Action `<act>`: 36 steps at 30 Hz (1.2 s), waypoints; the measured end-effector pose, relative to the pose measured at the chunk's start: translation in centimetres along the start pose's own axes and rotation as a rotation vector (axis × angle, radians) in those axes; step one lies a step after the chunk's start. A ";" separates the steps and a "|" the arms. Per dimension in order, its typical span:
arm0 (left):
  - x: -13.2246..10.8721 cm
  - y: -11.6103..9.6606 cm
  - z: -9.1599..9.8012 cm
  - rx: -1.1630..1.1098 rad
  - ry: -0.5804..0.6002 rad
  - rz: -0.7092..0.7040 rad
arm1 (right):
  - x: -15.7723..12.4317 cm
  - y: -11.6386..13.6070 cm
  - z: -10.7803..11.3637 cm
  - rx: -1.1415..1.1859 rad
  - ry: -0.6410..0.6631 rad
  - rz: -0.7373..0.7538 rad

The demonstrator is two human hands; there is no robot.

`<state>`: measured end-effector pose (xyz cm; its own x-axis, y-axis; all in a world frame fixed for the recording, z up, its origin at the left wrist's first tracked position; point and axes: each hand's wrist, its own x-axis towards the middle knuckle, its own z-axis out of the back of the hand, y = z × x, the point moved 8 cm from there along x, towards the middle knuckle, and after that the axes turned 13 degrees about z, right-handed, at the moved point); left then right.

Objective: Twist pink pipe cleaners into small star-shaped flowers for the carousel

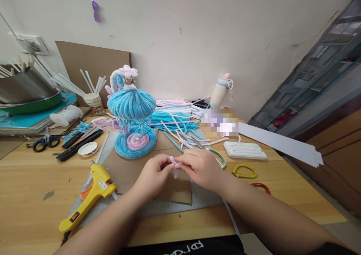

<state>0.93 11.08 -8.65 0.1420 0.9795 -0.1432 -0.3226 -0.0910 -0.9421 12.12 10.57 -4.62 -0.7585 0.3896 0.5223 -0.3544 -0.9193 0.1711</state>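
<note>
1. As we look down at the work, the left hand (156, 176) and the right hand (204, 168) meet over the cardboard (173, 195), both with fingers drawn in to a narrow pinch.
2. Between their fingertips we see the fuzzy pink piece (175, 173), gripped from both sides; its lower end pokes out below, but the fingers cover so much that we cannot tell its full shape.
3. We see only part of the scissors (219, 158) behind the right hand, their blades pointing towards the stems (177, 121), a heap of blue, pink and white whose single strands we cannot sort out.
4. Near the right forearm lie a yellow handle (244, 171) and a red handle (261, 186); the forearm hides part of the red one, and we cannot say what tool either belongs to.
5. A pixelated patch (220, 122) masks whatever lies in front of the bottle (220, 92).
6. Left of the hands we find the blue model (131, 104) on its round base and the yellow glue gun (98, 187), its cord lost behind the left forearm.
7. At the left edge the pot (26, 85) is cut off; at the bottom, dark cloth (180, 248) shows only part of its lettering.
</note>
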 end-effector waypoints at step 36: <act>0.6 1.9 -1.4 -0.469 0.216 0.191 | -1.5 -4.3 -2.6 0.943 0.049 -0.622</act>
<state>1.72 11.28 -11.00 0.3263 0.8832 -0.3369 0.0834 -0.3819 -0.9204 13.41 14.12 -8.30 -0.6222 0.7768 0.0969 -0.1398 -0.2320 0.9626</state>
